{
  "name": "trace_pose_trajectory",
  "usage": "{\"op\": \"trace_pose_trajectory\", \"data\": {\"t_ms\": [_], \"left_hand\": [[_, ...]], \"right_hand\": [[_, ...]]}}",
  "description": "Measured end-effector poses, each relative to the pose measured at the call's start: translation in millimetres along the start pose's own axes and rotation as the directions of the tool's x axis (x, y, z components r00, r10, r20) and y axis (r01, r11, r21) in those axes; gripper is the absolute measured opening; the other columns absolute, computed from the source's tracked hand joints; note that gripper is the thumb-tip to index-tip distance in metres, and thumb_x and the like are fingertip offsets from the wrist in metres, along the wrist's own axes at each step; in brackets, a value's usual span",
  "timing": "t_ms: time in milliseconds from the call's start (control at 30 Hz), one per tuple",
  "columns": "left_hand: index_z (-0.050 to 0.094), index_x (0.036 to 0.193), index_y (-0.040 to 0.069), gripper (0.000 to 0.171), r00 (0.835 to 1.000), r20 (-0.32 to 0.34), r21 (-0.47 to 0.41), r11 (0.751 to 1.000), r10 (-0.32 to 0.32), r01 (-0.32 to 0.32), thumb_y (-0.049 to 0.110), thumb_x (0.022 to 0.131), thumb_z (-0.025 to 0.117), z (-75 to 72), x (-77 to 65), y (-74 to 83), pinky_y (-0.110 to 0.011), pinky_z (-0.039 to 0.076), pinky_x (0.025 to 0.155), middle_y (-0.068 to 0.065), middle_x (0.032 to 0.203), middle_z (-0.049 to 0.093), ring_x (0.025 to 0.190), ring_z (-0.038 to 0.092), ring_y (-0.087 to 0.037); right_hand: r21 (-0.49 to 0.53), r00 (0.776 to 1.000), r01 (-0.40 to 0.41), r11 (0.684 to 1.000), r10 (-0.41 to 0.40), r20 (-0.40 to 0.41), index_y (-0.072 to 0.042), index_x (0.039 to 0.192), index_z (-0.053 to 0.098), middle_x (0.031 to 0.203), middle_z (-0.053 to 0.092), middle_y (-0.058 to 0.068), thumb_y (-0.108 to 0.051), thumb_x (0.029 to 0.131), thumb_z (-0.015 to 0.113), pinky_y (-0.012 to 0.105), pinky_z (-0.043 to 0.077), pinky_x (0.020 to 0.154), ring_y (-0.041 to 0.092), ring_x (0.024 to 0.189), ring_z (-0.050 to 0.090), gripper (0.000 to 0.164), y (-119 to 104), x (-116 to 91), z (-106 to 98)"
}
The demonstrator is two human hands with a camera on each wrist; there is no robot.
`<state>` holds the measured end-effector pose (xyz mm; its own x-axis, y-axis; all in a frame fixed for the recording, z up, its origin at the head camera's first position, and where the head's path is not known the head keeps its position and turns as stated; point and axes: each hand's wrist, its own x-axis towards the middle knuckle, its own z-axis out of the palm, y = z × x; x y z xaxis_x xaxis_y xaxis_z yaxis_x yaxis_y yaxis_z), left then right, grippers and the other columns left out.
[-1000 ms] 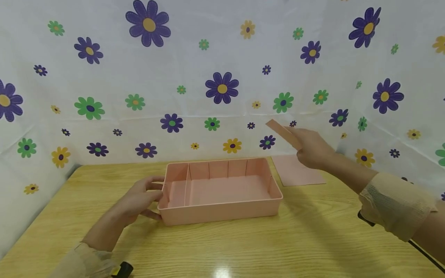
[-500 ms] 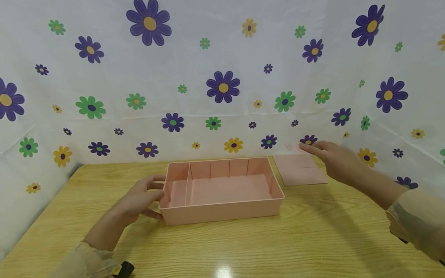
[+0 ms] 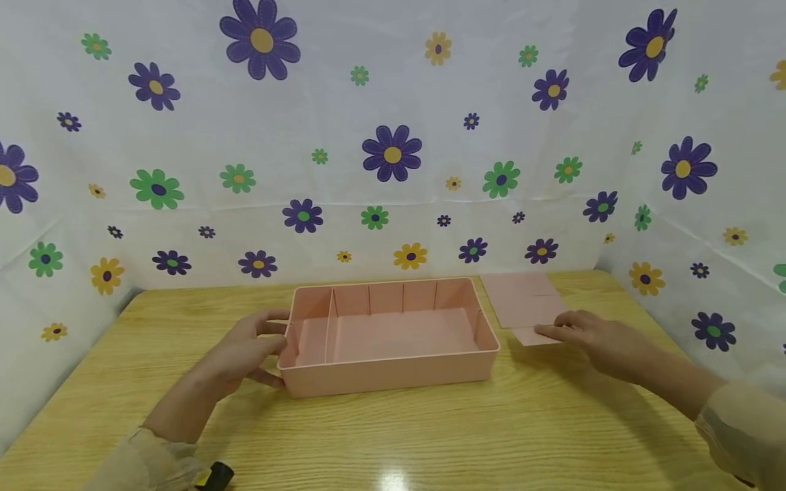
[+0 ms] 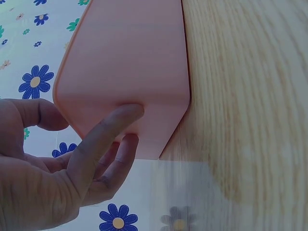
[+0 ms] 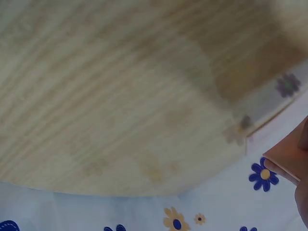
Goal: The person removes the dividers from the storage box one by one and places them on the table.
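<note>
A long pink tray [image 3: 393,372] stands upright on the table, with a narrow compartment at its left end marked off by a thin divider [image 3: 332,327]. My left hand [image 3: 248,351] grips the tray's left end; in the left wrist view its bent fingers [image 4: 108,137] press the outer wall and another digit reaches the rim. To the right of the tray, my right hand [image 3: 598,341] pinches a small pink panel [image 3: 533,335] low over the table. The right wrist view shows only that panel's corner and part of the hand.
A larger flat pink sheet [image 3: 518,303] with a short dark line lies behind the held panel, near the table's back edge. Flowered white cloth [image 3: 393,204] hangs behind and along both sides. Wood-grain table [image 3: 393,436] extends in front of the tray.
My right hand swung from high over the sheet out to the right, then down and forward to the table beside the tray. The left hand and the tray have stayed put.
</note>
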<state>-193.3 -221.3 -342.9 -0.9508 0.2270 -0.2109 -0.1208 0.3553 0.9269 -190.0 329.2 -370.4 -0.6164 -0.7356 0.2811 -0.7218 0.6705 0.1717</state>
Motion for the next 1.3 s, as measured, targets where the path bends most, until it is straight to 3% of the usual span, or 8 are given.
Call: {"op": "trace_pose_trajectory", "data": {"t_ms": [100,200,300,333,467,600,867,1300], "left_hand": [[0.03,0.139,0.008,0.056,1.0,0.002,-0.006,1.0,-0.007,0.007,0.009,0.086,0.048,0.1,-0.8,-1.8,-0.048,0.056,0.063,-0.024,0.139,0.034,0.107,0.052,-0.037],[0.028,0.14,0.007,0.057,1.0,0.013,-0.005,1.0,0.0,0.0,0.009,0.086,0.047,-0.6,-1.1,-0.7,-0.048,0.056,0.063,-0.025,0.139,0.033,0.108,0.051,-0.039],[0.029,0.139,0.007,0.056,1.0,0.017,-0.004,1.0,-0.003,0.003,0.009,0.087,0.047,-1.3,-1.3,-0.4,-0.048,0.056,0.063,-0.025,0.139,0.033,0.108,0.051,-0.039],[0.029,0.139,0.007,0.055,1.0,0.017,0.001,1.0,-0.001,0.001,0.009,0.087,0.047,-2.0,-1.3,0.1,-0.048,0.056,0.063,-0.025,0.139,0.033,0.108,0.051,-0.039],[0.03,0.139,0.008,0.054,1.0,0.011,0.006,1.0,-0.008,0.008,0.009,0.087,0.047,-3.9,-2.1,-1.0,-0.048,0.056,0.063,-0.025,0.139,0.034,0.108,0.051,-0.038],[0.029,0.139,0.007,0.055,1.0,0.014,0.004,1.0,-0.003,0.003,0.009,0.087,0.047,-4.1,-2.5,-0.7,-0.048,0.056,0.064,-0.025,0.139,0.033,0.108,0.051,-0.038],[0.029,0.139,0.007,0.054,1.0,0.024,-0.013,1.0,0.015,-0.015,0.008,0.088,0.046,-1.7,-0.9,0.5,-0.049,0.055,0.063,-0.025,0.139,0.033,0.107,0.051,-0.039],[0.028,0.139,0.006,0.054,0.999,0.03,-0.015,1.0,0.013,-0.013,0.008,0.088,0.045,-1.2,-1.2,1.4,-0.05,0.055,0.063,-0.026,0.139,0.033,0.108,0.05,-0.04]], "right_hand": [[0.047,0.999,0.011,0.999,-0.013,0.037,-0.029,0.132,0.049,0.107,0.054,0.0,0.008,0.081,0.053,0.022,0.05,0.058,0.013,0.088,0.05,0.063,-4.6,-8.1,9.3],[0.098,0.996,0.044,0.994,-0.051,0.075,-0.028,0.133,0.049,0.11,0.051,0.0,0.002,0.088,0.05,0.029,0.052,0.069,0.013,0.092,0.049,0.054,-4.7,-11.2,13.2],[0.12,0.982,0.065,0.991,-0.084,0.166,-0.024,0.135,0.047,0.114,0.048,0.004,-0.005,0.088,0.053,0.032,0.052,0.075,0.015,0.095,0.047,0.051,-2.2,-9.1,11.5],[0.127,0.973,0.048,0.991,-0.076,0.22,-0.024,0.136,0.046,0.116,0.047,0.004,-0.004,0.081,0.058,0.033,0.052,0.077,0.015,0.096,0.047,0.059,-1.5,-6.9,9.3],[0.12,0.93,-0.001,0.993,-0.043,0.365,-0.023,0.137,0.044,0.122,0.044,0.005,-0.018,0.082,0.058,0.037,0.05,0.086,0.017,0.104,0.043,0.057,-2.0,0.8,7.0],[0.083,0.933,0.017,0.996,-0.046,0.357,-0.022,0.137,0.044,0.122,0.046,0.005,-0.018,0.088,0.053,0.038,0.05,0.086,0.019,0.107,0.045,0.05,-2.2,4.3,7.8],[0.108,0.954,-0.044,0.993,0.01,0.3,-0.021,0.133,0.049,0.121,0.051,0.011,-0.009,0.081,0.061,0.041,0.052,0.081,0.024,0.104,0.051,0.055,-1.8,6.8,6.4],[0.095,0.942,-0.119,0.988,0.083,0.325,-0.024,0.133,0.05,0.124,0.051,0.01,-0.008,0.082,0.062,0.043,0.051,0.086,0.026,0.108,0.051,0.055,0.0,10.3,9.8]]}}
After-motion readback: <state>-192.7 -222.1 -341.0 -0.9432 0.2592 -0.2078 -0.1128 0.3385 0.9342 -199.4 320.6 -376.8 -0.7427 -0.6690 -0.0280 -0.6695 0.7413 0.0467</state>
